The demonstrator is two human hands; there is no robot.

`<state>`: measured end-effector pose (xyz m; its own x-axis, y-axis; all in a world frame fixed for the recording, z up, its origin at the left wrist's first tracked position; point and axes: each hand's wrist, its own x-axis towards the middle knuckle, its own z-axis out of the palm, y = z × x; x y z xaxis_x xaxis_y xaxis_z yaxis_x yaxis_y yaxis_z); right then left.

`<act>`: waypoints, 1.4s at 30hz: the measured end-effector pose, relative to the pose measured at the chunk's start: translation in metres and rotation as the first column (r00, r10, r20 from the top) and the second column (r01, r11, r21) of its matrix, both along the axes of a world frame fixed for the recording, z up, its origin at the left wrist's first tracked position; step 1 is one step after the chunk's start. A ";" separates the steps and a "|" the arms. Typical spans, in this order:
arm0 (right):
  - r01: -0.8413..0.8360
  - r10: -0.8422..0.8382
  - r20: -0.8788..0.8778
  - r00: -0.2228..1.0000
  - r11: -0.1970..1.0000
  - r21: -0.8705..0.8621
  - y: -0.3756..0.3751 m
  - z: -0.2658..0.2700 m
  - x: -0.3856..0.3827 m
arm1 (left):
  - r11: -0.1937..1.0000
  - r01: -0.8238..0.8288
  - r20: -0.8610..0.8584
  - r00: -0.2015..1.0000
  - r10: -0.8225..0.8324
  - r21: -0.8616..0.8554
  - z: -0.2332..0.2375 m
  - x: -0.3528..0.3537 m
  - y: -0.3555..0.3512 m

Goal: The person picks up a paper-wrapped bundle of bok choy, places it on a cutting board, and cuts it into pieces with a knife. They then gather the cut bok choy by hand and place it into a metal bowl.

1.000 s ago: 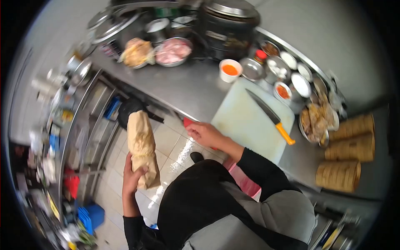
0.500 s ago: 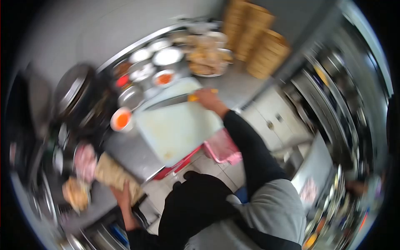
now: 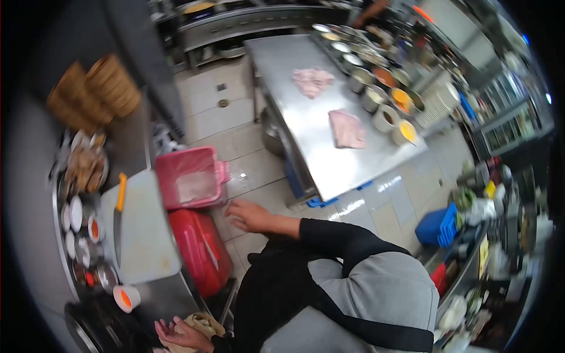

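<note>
Lying against the bag (image 3: 203,322) below the board (image 3: 144,235), our left hand (image 3: 176,335) was loosely open. Our right hand (image 3: 250,215) hung right of the board, fingers spread, holding nothing.

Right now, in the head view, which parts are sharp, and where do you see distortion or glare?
Head view: fisheye curves the steel table and blackens the corners; the cluttered shelves are blurred; light glares on the floor tiles; the right hand is slightly smeared, the cutting board fairly sharp.
</note>
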<state>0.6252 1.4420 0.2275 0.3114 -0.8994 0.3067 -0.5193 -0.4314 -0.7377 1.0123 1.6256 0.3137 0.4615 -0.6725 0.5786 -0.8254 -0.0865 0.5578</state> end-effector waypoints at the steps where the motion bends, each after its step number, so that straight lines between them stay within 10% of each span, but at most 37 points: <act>1: 0.150 -0.150 -0.021 0.988 0.989 0.004 0.015 0.005 -0.035 | 0.995 0.101 -0.190 0.977 -0.097 0.013 0.005 -0.013 -0.013; 6: 0.731 -0.717 0.184 0.673 0.682 -0.015 0.078 0.028 -0.197 | 0.919 0.394 -0.355 0.856 -0.376 -0.023 -0.026 -0.059 -0.061; 15: 0.946 -0.980 0.075 0.183 0.155 -0.283 0.192 0.098 -0.540 | 0.726 0.688 -0.286 0.693 -0.662 -0.012 -0.022 -0.264 -0.104; 21: 0.883 -0.963 -0.092 0.254 0.270 -0.384 0.175 0.047 -0.775 | 0.612 0.777 -0.340 0.621 -0.707 0.147 -0.044 -0.417 -0.075; 28: 0.872 -0.809 -0.444 0.384 0.476 -0.113 0.163 0.054 -0.850 | 0.585 0.751 -0.397 0.659 -0.639 0.306 -0.077 -0.427 -0.036; 35: 0.869 -0.867 -0.293 0.403 0.463 -0.173 0.126 0.085 -0.882 | 0.695 0.523 -0.304 0.852 -0.426 0.493 -0.090 -0.411 -0.006; 39: 0.821 -0.524 -0.689 0.500 0.540 0.185 0.079 0.060 -0.905 | 0.689 0.545 -0.328 0.838 -0.435 0.477 -0.094 -0.422 -0.005; 42: 0.859 -0.537 -0.727 0.427 0.492 0.142 0.072 0.053 -0.906 | 0.675 0.486 -0.231 0.870 -0.436 0.555 -0.098 -0.423 -0.002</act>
